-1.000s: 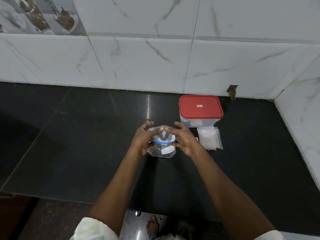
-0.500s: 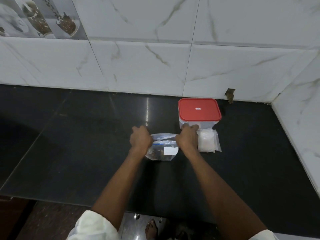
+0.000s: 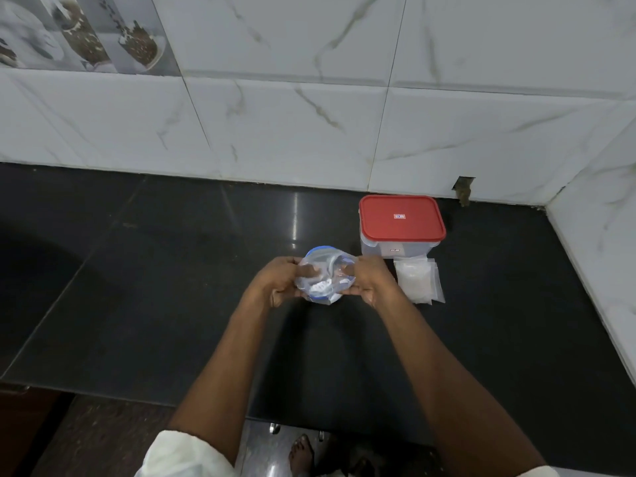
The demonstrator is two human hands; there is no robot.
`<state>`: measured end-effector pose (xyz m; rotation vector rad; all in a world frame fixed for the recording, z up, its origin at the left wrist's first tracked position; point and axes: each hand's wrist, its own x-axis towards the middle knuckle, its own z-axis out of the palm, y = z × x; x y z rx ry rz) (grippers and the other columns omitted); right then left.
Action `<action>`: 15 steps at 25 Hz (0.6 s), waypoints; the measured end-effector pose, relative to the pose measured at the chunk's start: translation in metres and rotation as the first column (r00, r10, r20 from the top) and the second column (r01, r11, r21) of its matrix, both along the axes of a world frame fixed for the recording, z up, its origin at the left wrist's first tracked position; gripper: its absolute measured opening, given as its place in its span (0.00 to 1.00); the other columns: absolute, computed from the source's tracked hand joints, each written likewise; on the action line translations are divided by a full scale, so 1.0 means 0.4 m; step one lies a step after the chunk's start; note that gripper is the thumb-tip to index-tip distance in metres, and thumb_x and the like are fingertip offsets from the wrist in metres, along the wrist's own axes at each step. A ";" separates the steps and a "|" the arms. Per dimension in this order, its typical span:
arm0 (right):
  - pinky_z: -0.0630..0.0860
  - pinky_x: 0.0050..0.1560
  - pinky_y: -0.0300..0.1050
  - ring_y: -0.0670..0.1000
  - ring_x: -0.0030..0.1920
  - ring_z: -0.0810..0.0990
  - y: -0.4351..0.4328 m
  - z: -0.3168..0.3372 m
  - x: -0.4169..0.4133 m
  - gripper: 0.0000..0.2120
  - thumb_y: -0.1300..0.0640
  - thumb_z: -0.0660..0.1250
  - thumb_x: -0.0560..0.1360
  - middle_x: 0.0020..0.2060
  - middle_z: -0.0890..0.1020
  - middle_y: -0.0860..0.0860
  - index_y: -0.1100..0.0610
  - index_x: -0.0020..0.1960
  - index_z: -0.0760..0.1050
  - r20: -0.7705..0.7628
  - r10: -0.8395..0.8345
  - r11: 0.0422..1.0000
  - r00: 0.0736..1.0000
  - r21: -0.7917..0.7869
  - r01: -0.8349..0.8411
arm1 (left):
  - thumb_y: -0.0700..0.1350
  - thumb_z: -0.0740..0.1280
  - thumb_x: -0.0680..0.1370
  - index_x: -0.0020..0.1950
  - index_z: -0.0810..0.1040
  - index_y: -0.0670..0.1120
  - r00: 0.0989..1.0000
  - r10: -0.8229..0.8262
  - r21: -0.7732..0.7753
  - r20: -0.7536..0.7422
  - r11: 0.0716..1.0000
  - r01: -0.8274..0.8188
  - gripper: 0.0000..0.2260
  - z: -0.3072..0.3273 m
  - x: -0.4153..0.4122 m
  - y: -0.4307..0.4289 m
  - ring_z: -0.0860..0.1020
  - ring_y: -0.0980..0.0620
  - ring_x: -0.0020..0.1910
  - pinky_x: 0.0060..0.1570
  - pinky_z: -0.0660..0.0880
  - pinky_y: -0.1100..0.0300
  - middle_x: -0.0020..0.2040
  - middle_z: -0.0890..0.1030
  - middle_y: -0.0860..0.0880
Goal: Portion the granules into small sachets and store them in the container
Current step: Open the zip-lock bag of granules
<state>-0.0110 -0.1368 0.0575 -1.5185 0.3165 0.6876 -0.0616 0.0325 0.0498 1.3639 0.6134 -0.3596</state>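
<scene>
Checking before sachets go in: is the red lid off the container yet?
No, the red lid sits closed on the container by the wall, while both hands hold the clear zip bag.

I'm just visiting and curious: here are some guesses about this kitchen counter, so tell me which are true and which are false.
1. Both hands hold the clear zip bag. True: the left hand and right hand grip its two sides.
2. The container has its lid off. False: the red lid is on it.
3. The small sachets lie in front of the container, on the counter. True.
4. The sachets lie to the left of the zip bag. False: they lie to its right.
5. The counter is white. False: it is black; the wall tiles are white.
</scene>
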 end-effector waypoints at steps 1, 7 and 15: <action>0.82 0.39 0.54 0.57 0.40 0.82 -0.007 -0.002 0.001 0.08 0.74 0.62 0.76 0.44 0.81 0.62 0.69 0.53 0.76 -0.050 -0.015 0.997 0.999 0.076 0.018 | 0.32 0.68 0.78 0.54 0.80 0.34 0.998 0.060 -0.125 -0.006 0.990 -0.060 0.06 -0.004 -0.003 0.006 0.85 0.46 0.38 0.39 0.84 0.52 0.44 0.85 0.39; 0.83 0.46 0.56 0.60 0.44 0.85 -0.055 -0.002 0.000 0.08 0.73 0.61 0.77 0.45 0.84 0.64 0.70 0.55 0.75 -0.244 0.088 0.948 0.966 0.320 -0.005 | 0.31 0.62 0.79 0.54 0.80 0.38 0.993 0.091 -0.341 -0.076 0.934 -0.111 0.09 -0.015 -0.030 0.015 0.87 0.45 0.39 0.42 0.84 0.49 0.43 0.86 0.40; 0.84 0.41 0.57 0.58 0.45 0.83 -0.044 -0.033 0.008 0.07 0.67 0.69 0.75 0.47 0.81 0.58 0.58 0.47 0.74 0.206 0.169 0.961 0.964 -0.251 -0.115 | 0.39 0.70 0.79 0.57 0.76 0.45 0.997 0.057 0.118 -0.054 0.992 -0.051 0.07 -0.023 -0.022 -0.006 0.81 0.49 0.36 0.35 0.81 0.55 0.44 0.82 0.44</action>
